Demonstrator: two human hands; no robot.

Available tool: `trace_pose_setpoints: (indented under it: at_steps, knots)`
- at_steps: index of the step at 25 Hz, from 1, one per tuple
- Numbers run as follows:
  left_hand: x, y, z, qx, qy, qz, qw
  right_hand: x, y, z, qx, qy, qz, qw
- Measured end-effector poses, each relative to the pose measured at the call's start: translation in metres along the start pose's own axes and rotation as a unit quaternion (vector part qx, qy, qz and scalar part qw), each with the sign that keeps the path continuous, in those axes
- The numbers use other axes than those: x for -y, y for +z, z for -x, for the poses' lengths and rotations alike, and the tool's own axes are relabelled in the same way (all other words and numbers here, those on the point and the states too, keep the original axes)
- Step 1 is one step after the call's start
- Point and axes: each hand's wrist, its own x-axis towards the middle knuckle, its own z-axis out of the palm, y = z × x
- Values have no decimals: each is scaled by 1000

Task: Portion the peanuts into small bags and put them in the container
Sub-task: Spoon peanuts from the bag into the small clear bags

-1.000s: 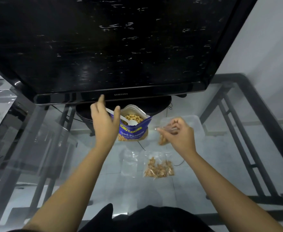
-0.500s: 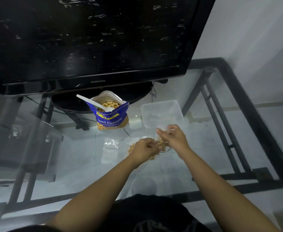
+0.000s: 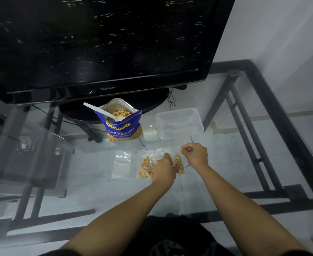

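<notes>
Left hand (image 3: 163, 169) and right hand (image 3: 195, 154) both pinch a small clear bag (image 3: 178, 163) of peanuts, held low over the glass bench (image 3: 226, 182). Beyond them stand the open peanut pouch (image 3: 122, 128), a white spoon (image 3: 100, 109) in it, and the clear container (image 3: 179, 124) to its right.

three small bags (image 3: 122, 163), one packet (image 3: 121, 129) — one container (image 3: 179, 124)

place: home living room | evidence: Samsung television (image 3: 96, 43) on glass table (image 3: 226, 172), tiled floor (image 3: 89, 163)
</notes>
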Motion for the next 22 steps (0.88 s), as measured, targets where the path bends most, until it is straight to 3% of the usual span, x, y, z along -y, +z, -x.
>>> trace_pose_setpoints:
  at_steps: [4, 8, 12, 16, 22]
  knots:
    - [4, -6, 1, -14, 71, -102, 992, 0, 4, 3, -9, 0, 34, 999]
    - [34, -46, -4, -86, 78, -43, 992, 11, 7, 10, -38, -91, 63, 993]
    - [96, -99, -21, -158, 55, -35, 985, 45, 35, 21, 43, -197, 62, 978]
    - [149, -130, -32, -134, 61, -87, 985, 79, 84, 27, 116, -262, 95, 953]
    - [169, -128, -35, -95, 43, -118, 988, 101, 130, 20, 149, -251, 247, 924]
